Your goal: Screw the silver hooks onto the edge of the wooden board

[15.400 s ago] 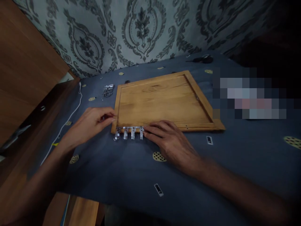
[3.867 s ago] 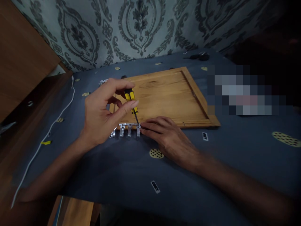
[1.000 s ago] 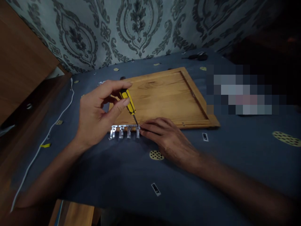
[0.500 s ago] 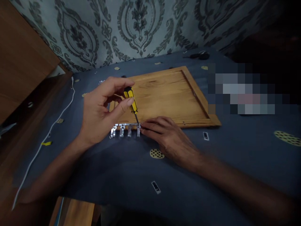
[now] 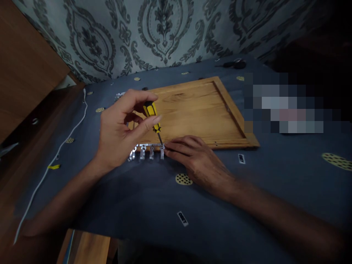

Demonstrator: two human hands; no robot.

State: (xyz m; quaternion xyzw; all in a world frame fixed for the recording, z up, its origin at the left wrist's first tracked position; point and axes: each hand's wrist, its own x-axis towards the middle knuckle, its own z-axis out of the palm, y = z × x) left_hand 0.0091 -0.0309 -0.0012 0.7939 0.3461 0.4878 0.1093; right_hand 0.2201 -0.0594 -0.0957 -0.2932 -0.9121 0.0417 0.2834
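Framed wooden panel (image 5: 189, 110), one: lay flat on a dark blue printed cloth (image 5: 132, 201), and served as the landmark for the entries below.

Metal hook strip (image 5: 152, 146), one: lay along the panel's near edge, toward the left end, its long axis running with that edge; its hooks jutted past the edge toward the person. Its left end was partly covered by a hand.

Yellow-and-black screwdriver (image 5: 150, 112), one: stood tilted over the panel's near edge, long axis running from the handle, up and to the left, down to the tip at the strip's rightmost hook. The tip met the strip there; whether it sat in a screw head was too small to tell.

Left hand (image 5: 118, 128): at the panel's left part, the nearer to the screwdriver. Thumb and fingers were curled into a loose ring, closed just to the width of the handle, which they held.

Right hand (image 5: 198, 157): at the panel's near edge, right of the tip. Fingers lay nearly together, extended leftward, tips touching the strip's right end; whether they pinched it or only pressed could not be told.

Loose metal pieces (image 5: 118, 96): beyond the panel's left side, partly behind the left hand.

Black-handled tool (image 5: 233, 64): beyond the panel's far edge, toward its right; type unclear.

White cord (image 5: 59, 150): well left of the panel, a yellow tag (image 5: 54, 167) beside it.
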